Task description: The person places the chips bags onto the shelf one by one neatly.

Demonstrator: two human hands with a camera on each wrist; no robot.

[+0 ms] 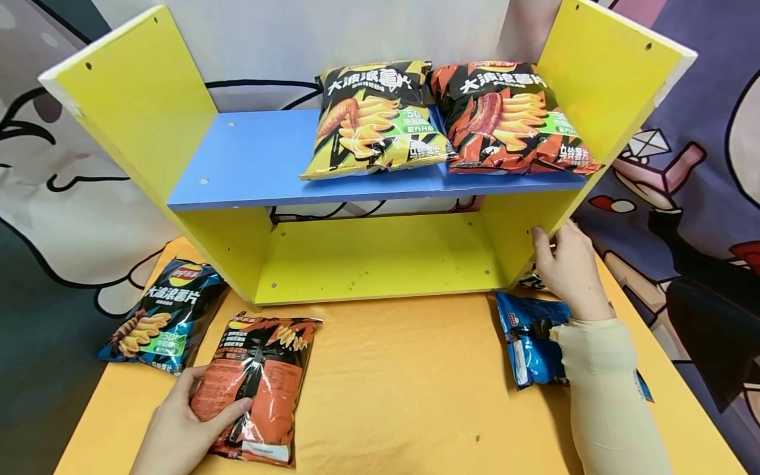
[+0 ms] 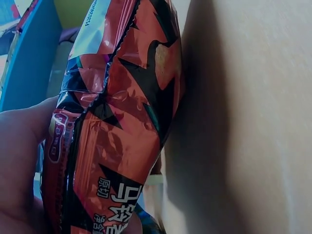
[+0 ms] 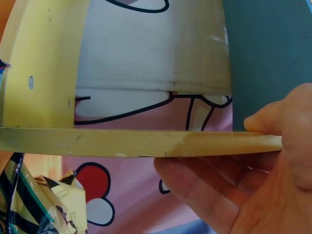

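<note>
In the head view my left hand (image 1: 185, 422) grips a red chip bag (image 1: 270, 389), back side up, at the table's front left; the left wrist view shows the same bag (image 2: 131, 112) close up, with the hand (image 2: 22, 161) around its edge. My right hand (image 1: 570, 270) holds the right side panel of a yellow shelf (image 1: 380, 257), below the blue board (image 1: 255, 158). In the right wrist view the thumb and fingers of that hand (image 3: 243, 170) pinch the panel's edge (image 3: 146, 143) from both faces.
A yellow-black bag (image 1: 380, 125) and a red-black bag (image 1: 513, 122) lie on the blue board. One blue bag (image 1: 166, 316) is left of the shelf; another (image 1: 534, 343) lies by my right forearm. A yellow-black bag (image 3: 44, 200) is outside the right panel.
</note>
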